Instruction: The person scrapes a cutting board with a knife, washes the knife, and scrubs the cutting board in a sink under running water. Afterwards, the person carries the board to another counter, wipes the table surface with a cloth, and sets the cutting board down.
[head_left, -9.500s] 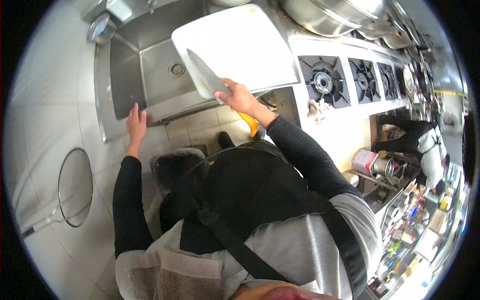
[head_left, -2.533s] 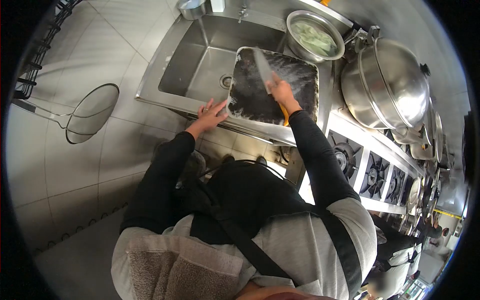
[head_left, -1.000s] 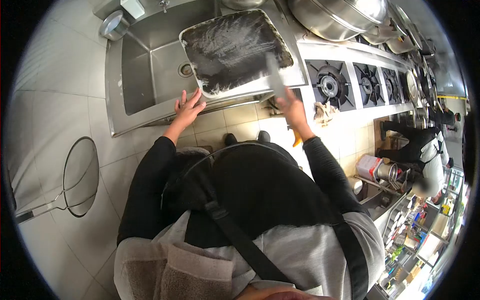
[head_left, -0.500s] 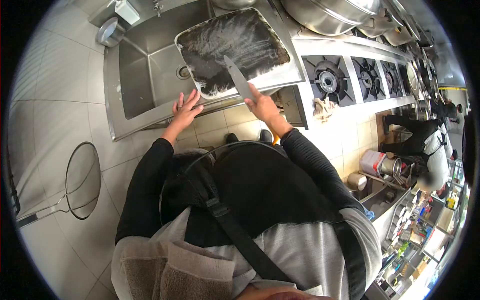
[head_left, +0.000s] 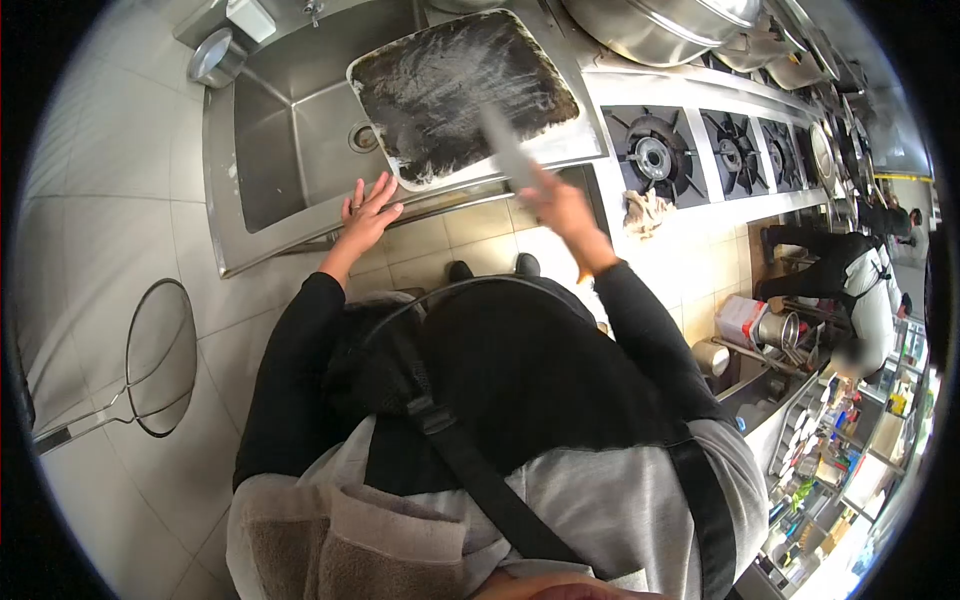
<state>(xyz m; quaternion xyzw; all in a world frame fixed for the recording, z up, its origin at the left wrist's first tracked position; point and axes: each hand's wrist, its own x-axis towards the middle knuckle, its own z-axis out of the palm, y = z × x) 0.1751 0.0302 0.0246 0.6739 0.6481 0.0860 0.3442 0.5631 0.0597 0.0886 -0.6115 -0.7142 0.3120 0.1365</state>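
Observation:
A cutting board with a blackened, scraped face and pale edges lies over the right part of the steel sink. My right hand is wrapped round a knife, whose blade is blurred by motion above the board's lower right part. Some orange shows below that hand. At the board's lower left corner, my left hand rests by the sink's front edge with its fingers spread, holding nothing.
Gas burners run to the right, with a crumpled cloth at their edge. Large steel pots stand behind. A wire strainer is at the left, a small metal pot by the sink. Another person bends at the right.
The white board face seen at first has given way to the blackened one. Over the last half second the knife and my right hand have moved right; my left hand has barely moved.

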